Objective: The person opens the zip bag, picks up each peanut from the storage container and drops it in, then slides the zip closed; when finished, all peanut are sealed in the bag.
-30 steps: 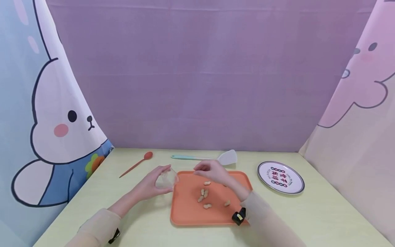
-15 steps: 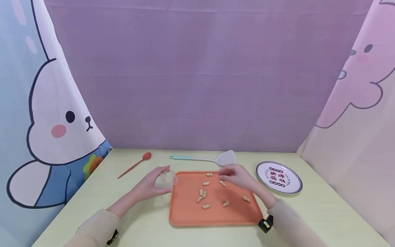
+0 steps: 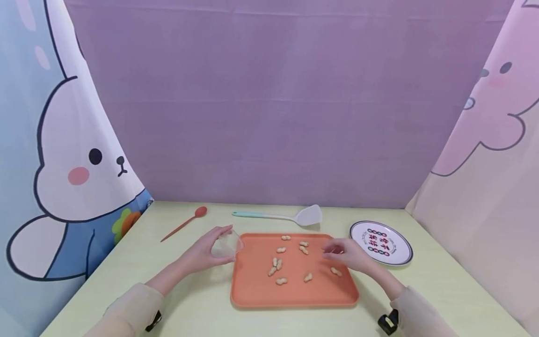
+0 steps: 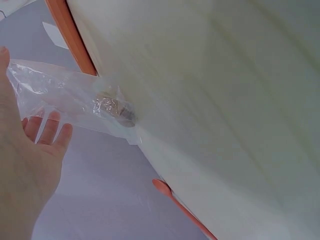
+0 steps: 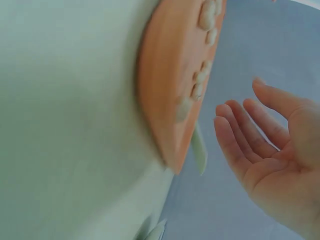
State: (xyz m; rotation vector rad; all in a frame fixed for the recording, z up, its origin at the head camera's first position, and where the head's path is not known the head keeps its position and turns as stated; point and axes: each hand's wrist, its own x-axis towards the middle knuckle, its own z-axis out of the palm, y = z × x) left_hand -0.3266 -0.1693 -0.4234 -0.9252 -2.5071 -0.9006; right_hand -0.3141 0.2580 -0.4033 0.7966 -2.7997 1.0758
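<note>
My left hand (image 3: 210,251) holds a clear plastic bag (image 3: 225,245) beside the left edge of an orange tray (image 3: 257,299). In the left wrist view, brownish contents (image 4: 115,107), apparently peanuts, lie at the bottom of the bag (image 4: 55,92). Several unshelled peanuts are scattered over the tray, among them one peanut (image 3: 281,281) near the front and another peanut (image 3: 336,271) near the right edge. Above the tray's right side hovers my right hand (image 3: 349,255), fingers loosely bent. The right wrist view shows nothing in that hand (image 5: 275,145).
Behind the tray lies a spatula (image 3: 309,216) with a mint handle. A red spoon (image 3: 201,212) is at the back left of the table (image 3: 202,309). To the right stands a white plate (image 3: 400,255) with printed characters. A purple curtain (image 3: 269,117) hangs behind.
My right hand has moved rightward across the tray, from close to the bag to the tray's right side, uncovering peanuts. The left hand keeps its place with the bag.
</note>
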